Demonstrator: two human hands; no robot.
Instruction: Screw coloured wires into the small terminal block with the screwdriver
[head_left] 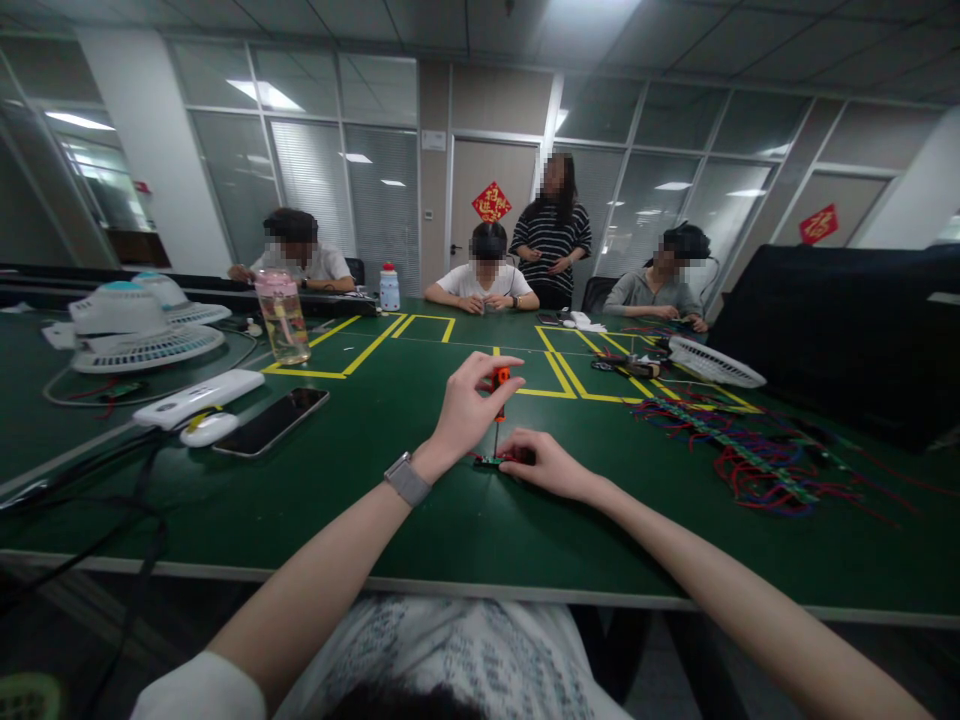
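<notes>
An orange-and-black screwdriver stands nearly upright over the table. My left hand, with a watch on its wrist, has thumb and fingers closed around the handle. Below, the blade's tip meets a small green circuit board with red wire at its edge; whether it sits in a screw is too small to see. My right hand rests on the table and pinches the board's right end, its fingers partly hiding it.
To the right lies a row of wired circuit boards beside a large black panel. On the left are a phone, a white mouse, a bottle and white fans. Several people are across the table.
</notes>
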